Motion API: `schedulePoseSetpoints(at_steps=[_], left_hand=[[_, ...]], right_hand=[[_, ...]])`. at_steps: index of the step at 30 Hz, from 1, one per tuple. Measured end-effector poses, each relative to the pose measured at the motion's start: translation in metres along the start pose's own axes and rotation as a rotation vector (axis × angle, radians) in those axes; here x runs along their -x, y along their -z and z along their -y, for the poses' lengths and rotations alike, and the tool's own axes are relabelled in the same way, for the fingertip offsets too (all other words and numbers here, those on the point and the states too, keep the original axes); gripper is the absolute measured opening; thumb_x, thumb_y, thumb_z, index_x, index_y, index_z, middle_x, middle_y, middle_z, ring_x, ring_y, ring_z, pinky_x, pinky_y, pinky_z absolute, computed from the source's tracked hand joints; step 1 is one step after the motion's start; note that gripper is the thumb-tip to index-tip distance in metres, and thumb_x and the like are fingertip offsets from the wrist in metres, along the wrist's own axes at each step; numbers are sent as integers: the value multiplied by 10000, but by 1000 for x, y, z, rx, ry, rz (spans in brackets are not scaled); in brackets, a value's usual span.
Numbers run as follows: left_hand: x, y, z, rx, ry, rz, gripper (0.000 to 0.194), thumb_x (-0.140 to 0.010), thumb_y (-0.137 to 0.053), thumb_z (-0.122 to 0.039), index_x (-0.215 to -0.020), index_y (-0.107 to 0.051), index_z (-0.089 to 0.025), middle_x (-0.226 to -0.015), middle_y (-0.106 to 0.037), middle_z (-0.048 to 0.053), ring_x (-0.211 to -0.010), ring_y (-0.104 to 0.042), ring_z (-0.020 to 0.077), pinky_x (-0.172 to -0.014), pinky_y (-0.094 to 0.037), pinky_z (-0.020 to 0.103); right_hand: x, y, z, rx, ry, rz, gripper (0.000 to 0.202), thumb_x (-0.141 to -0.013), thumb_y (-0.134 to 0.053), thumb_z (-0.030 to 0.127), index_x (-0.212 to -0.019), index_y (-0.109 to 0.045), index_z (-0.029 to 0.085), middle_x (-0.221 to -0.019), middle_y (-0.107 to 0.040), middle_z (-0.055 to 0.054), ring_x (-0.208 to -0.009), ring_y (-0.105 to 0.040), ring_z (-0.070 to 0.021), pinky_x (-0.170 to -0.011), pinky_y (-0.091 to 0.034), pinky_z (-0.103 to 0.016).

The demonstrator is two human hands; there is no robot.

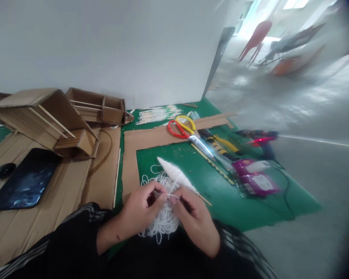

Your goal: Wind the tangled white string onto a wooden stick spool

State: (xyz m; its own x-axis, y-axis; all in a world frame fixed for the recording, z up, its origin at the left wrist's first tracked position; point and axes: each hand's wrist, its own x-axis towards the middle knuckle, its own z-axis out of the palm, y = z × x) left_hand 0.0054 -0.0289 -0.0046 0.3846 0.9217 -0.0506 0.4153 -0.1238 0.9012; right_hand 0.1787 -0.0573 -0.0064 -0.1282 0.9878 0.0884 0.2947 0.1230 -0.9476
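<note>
Both hands meet over a loose heap of white yarn (163,223) at the front edge of the green table. My left hand (147,201) pinches a strand of the yarn between thumb and forefinger. Close beside it, my right hand (192,211) pinches the same bit of strand, where the ends seem to cross. Just beyond lies a spindle-shaped wound cone of white yarn (176,174) on a thin wooden stick (205,199), with a strand running from it to my fingers. The fingertips hide the exact crossing.
Scissors (202,145) with red and yellow handles rest on a cardboard strip (151,135). Pliers (227,143), a purple packet (254,178) and a hot glue gun (260,139) lie right. A phone-like black tablet (27,178) and cardboard boxes (43,116) stand left. A white panel (104,46) rises behind.
</note>
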Motion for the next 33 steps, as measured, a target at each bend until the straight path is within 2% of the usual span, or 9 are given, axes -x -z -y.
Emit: schedulePoseSetpoints(at_steps=[8,11,15,19,22,25,33], left_hand=[[-1,-1,6,6,58,3,149,-910,-501,-347,-888,-546,-207,-695,-545,-35,-584,-492,106,-531,-378,202],[-2,-1,7,26,67,9,158,-907,-508,-353,-898,-549,-201,-694,-546,-30,-572,-487,106,-517,-372,202],[-1,-1,5,55,57,5,185,-912,-511,-375,-925,-564,-198,-729,-572,-16,-610,-521,117,-546,-401,212],[-1,-1,3,56,24,-10,195,-906,-533,-388,-935,-589,-203,-761,-607,-11,-654,-559,123,-587,-425,218],[-1,0,2,42,-3,-12,185,-904,-542,-377,-936,-608,-208,-781,-628,-7,-670,-572,125,-606,-433,218],[-1,0,1,26,-18,-16,178,-902,-541,-371,-927,-608,-208,-782,-636,-7,-655,-568,121,-604,-434,217],[-1,-2,-2,-165,-57,-63,42,-811,-599,-237,-799,-591,-198,-733,-623,-21,-624,-545,119,-583,-411,216]], right_hand=[[-2,1,6,23,8,-64,271,-931,-494,326,-729,-601,179,-627,-535,11,-582,-480,-125,-544,-379,-246],[1,1,4,23,1,-117,200,-923,-509,307,-841,-645,186,-681,-603,-1,-596,-520,-134,-547,-401,-246],[4,0,2,11,17,-182,167,-900,-538,288,-1023,-604,198,-787,-640,-16,-621,-556,-144,-569,-444,-255],[2,-2,4,58,66,-140,128,-849,-601,285,-938,-604,193,-831,-645,-32,-712,-582,-167,-640,-469,-271],[-1,-4,3,93,55,-138,72,-853,-588,263,-850,-601,192,-737,-611,-7,-642,-547,-146,-595,-444,-258],[-2,-4,3,95,38,-133,103,-869,-563,256,-796,-591,189,-682,-573,8,-597,-513,-131,-559,-419,-248],[-2,-2,5,22,31,-106,154,-870,-561,275,-754,-604,182,-673,-581,-3,-601,-515,-136,-560,-415,-255]])
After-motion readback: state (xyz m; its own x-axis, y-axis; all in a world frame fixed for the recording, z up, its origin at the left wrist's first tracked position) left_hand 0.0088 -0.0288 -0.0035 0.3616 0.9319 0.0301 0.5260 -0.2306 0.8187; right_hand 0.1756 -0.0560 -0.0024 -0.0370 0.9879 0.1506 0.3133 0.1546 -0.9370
